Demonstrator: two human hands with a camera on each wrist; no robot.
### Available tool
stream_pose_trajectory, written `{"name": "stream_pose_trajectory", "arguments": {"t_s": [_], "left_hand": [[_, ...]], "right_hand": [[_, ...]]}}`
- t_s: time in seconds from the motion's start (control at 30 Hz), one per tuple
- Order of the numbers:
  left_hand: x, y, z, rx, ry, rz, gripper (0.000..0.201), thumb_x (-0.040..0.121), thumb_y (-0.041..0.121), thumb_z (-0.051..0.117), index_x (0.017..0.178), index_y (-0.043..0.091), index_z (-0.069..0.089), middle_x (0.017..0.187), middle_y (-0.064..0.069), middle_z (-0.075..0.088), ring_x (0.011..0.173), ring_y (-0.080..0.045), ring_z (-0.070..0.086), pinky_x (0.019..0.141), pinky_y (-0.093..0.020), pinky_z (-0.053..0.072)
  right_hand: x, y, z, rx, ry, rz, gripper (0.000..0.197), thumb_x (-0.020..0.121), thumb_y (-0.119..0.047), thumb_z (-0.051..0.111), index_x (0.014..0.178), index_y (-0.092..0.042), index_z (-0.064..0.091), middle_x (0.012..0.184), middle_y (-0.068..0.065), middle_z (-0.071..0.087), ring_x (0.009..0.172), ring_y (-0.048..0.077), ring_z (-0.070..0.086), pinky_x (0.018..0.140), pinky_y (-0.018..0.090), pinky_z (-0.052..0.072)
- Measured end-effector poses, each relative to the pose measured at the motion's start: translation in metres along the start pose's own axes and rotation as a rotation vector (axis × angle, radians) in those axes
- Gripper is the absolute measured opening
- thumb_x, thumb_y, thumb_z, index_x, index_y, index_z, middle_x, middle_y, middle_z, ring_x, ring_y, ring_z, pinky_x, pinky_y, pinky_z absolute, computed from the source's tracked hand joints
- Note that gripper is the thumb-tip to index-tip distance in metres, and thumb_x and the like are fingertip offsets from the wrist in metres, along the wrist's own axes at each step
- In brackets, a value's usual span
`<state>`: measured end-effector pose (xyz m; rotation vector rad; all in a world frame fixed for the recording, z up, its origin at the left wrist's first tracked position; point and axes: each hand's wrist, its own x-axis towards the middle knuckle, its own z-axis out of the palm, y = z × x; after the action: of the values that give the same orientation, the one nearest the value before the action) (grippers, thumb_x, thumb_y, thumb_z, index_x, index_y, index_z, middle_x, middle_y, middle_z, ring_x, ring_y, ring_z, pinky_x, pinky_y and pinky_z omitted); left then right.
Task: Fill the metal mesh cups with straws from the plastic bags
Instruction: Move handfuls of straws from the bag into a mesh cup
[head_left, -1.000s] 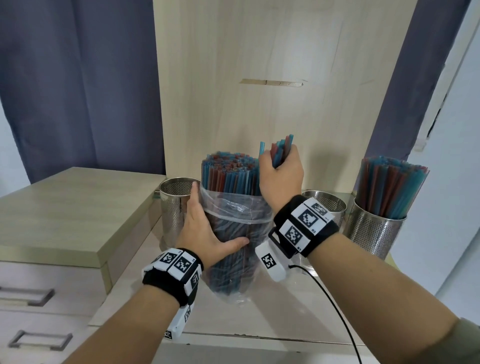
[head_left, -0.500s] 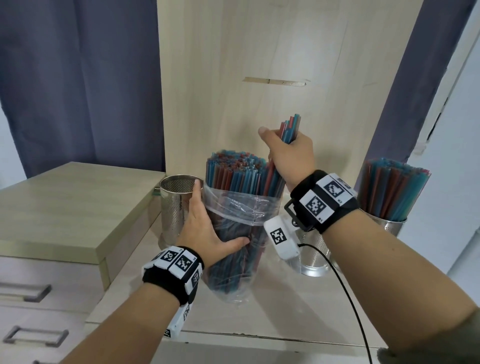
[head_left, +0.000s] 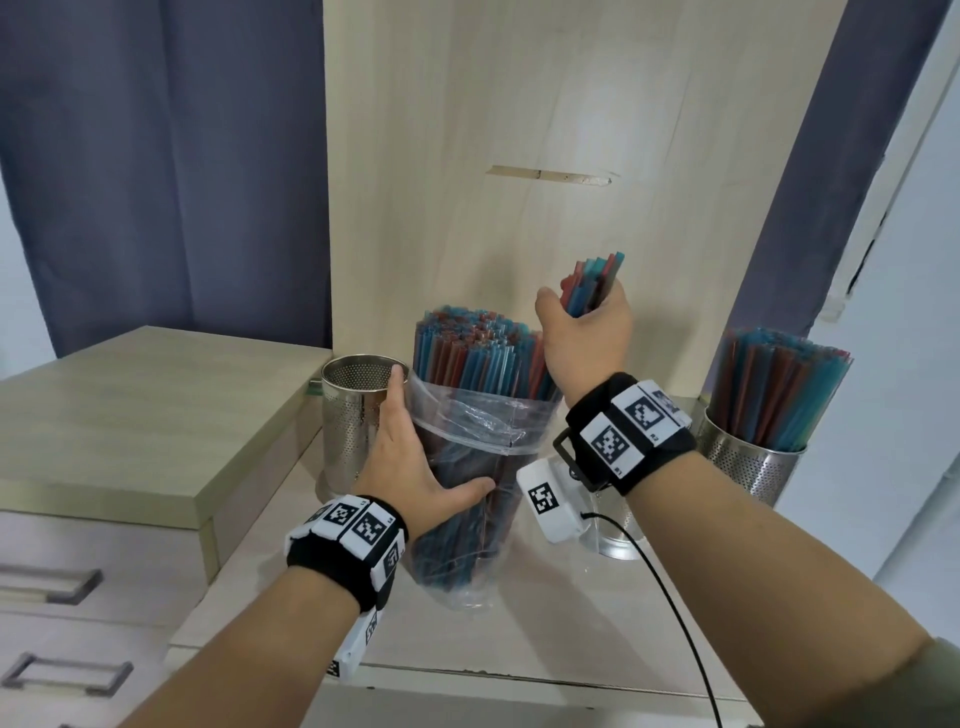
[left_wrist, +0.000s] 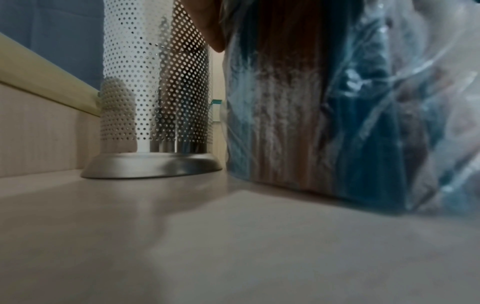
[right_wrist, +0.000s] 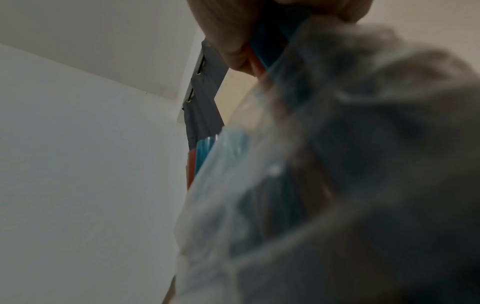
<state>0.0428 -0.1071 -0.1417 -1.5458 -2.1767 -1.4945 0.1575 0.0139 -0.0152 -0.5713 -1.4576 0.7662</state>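
A clear plastic bag (head_left: 467, 447) packed with blue and red straws (head_left: 472, 348) stands upright on the pale shelf (head_left: 519, 623). My left hand (head_left: 410, 457) holds the bag's side, thumb across its front. My right hand (head_left: 587, 332) grips a small bundle of straws (head_left: 592, 283) lifted above the bag's top; their lower ends are hidden behind my hand. An empty mesh cup (head_left: 353, 415) stands left of the bag, shown close in the left wrist view as the mesh cup (left_wrist: 155, 92) beside the bag (left_wrist: 337, 102). In the right wrist view the fingers (right_wrist: 228, 30) clasp straws (right_wrist: 270, 41).
A mesh cup full of straws (head_left: 763, 415) stands at the right. Another mesh cup (head_left: 613, 530) sits mostly hidden behind my right wrist. A wooden back panel (head_left: 519, 156) rises behind. A raised drawer unit top (head_left: 130, 415) lies to the left, with dark curtains (head_left: 156, 156) behind it.
My right hand has risen with its bundle of straws, pulling them up out of the bag. The left hand has stayed on the bag.
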Motion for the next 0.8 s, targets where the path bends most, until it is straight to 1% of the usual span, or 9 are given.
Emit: {"name": "stream_pose_trajectory", "arguments": {"t_s": [0.07, 0.2, 0.23, 0.3, 0.37, 0.47, 0.57, 0.7, 0.8], "left_hand": [[0.000, 0.000, 0.000, -0.004, 0.003, -0.004, 0.148, 0.054, 0.052, 0.088, 0.150, 0.024, -0.022, 0.162, 0.000, 0.001, 0.149, -0.017, 0.013, 0.118, -0.029, 0.015], [0.001, -0.001, 0.001, -0.003, 0.007, -0.009, 0.148, 0.054, 0.053, 0.088, 0.150, 0.026, -0.022, 0.162, 0.001, 0.001, 0.149, -0.017, 0.012, 0.118, -0.029, 0.015], [0.001, -0.001, 0.001, -0.002, 0.007, -0.008, 0.148, 0.054, 0.054, 0.088, 0.150, 0.026, -0.022, 0.162, 0.002, 0.001, 0.149, -0.016, 0.012, 0.118, -0.030, 0.015], [0.001, -0.002, 0.002, -0.004, 0.013, -0.002, 0.148, 0.054, 0.053, 0.088, 0.150, 0.025, -0.021, 0.162, 0.002, 0.001, 0.149, -0.016, 0.012, 0.118, -0.029, 0.015], [0.001, -0.002, 0.002, -0.006, 0.018, 0.003, 0.147, 0.054, 0.051, 0.088, 0.151, 0.023, -0.018, 0.161, 0.002, 0.002, 0.148, -0.016, 0.013, 0.117, -0.029, 0.016], [0.001, -0.003, 0.002, -0.008, 0.029, 0.006, 0.146, 0.054, 0.049, 0.089, 0.152, 0.020, -0.015, 0.161, 0.001, 0.006, 0.148, -0.017, 0.015, 0.116, -0.029, 0.018], [0.001, -0.002, 0.002, -0.007, 0.027, 0.010, 0.146, 0.055, 0.049, 0.089, 0.152, 0.018, -0.015, 0.160, 0.000, 0.005, 0.148, -0.016, 0.014, 0.115, -0.026, 0.016], [0.001, -0.003, 0.002, 0.002, 0.024, 0.006, 0.145, 0.056, 0.048, 0.089, 0.152, 0.019, -0.016, 0.160, 0.001, 0.005, 0.147, -0.015, 0.013, 0.115, -0.026, 0.015], [0.001, -0.003, 0.003, 0.005, 0.023, 0.003, 0.145, 0.057, 0.048, 0.089, 0.152, 0.020, -0.016, 0.160, 0.000, 0.007, 0.147, -0.016, 0.014, 0.115, -0.028, 0.016]], "right_hand": [[0.008, -0.005, -0.001, -0.022, -0.016, -0.020, 0.026, 0.084, -0.012, 0.066, 0.076, -0.025, 0.045, 0.070, -0.007, 0.050, 0.059, 0.009, 0.047, 0.057, 0.021, 0.043], [0.028, -0.020, -0.005, -0.039, -0.033, -0.020, 0.024, 0.084, -0.010, 0.062, 0.075, -0.022, 0.043, 0.070, -0.006, 0.049, 0.056, 0.007, 0.045, 0.051, 0.012, 0.039], [0.036, -0.025, -0.006, -0.031, -0.029, -0.015, 0.022, 0.083, -0.011, 0.062, 0.075, -0.021, 0.044, 0.071, -0.005, 0.051, 0.057, 0.008, 0.046, 0.051, 0.014, 0.041], [0.053, -0.038, -0.008, -0.002, -0.002, -0.005, 0.016, 0.078, -0.015, 0.061, 0.075, -0.021, 0.046, 0.072, 0.000, 0.054, 0.059, 0.014, 0.050, 0.054, 0.025, 0.046], [0.071, -0.052, -0.012, 0.033, 0.030, -0.002, 0.013, 0.072, -0.020, 0.059, 0.075, -0.020, 0.046, 0.073, 0.002, 0.055, 0.061, 0.017, 0.052, 0.054, 0.028, 0.046], [0.094, -0.068, -0.017, 0.048, 0.045, 0.006, 0.015, 0.071, -0.022, 0.060, 0.077, -0.019, 0.047, 0.075, 0.002, 0.055, 0.062, 0.017, 0.053, 0.055, 0.028, 0.047], [0.111, -0.078, -0.025, 0.049, 0.063, 0.003, 0.015, 0.073, -0.020, 0.062, 0.076, -0.018, 0.047, 0.072, 0.001, 0.053, 0.059, 0.016, 0.052, 0.055, 0.026, 0.047], [0.136, -0.093, -0.050, 0.043, 0.136, -0.056, 0.016, 0.073, -0.021, 0.060, 0.078, -0.017, 0.046, 0.068, -0.002, 0.048, 0.054, 0.012, 0.048, 0.053, 0.023, 0.046], [0.151, -0.099, -0.072, -0.045, 0.192, -0.135, 0.020, 0.069, -0.027, 0.057, 0.078, -0.020, 0.041, 0.068, -0.004, 0.043, 0.054, 0.011, 0.044, 0.052, 0.022, 0.041]]}}
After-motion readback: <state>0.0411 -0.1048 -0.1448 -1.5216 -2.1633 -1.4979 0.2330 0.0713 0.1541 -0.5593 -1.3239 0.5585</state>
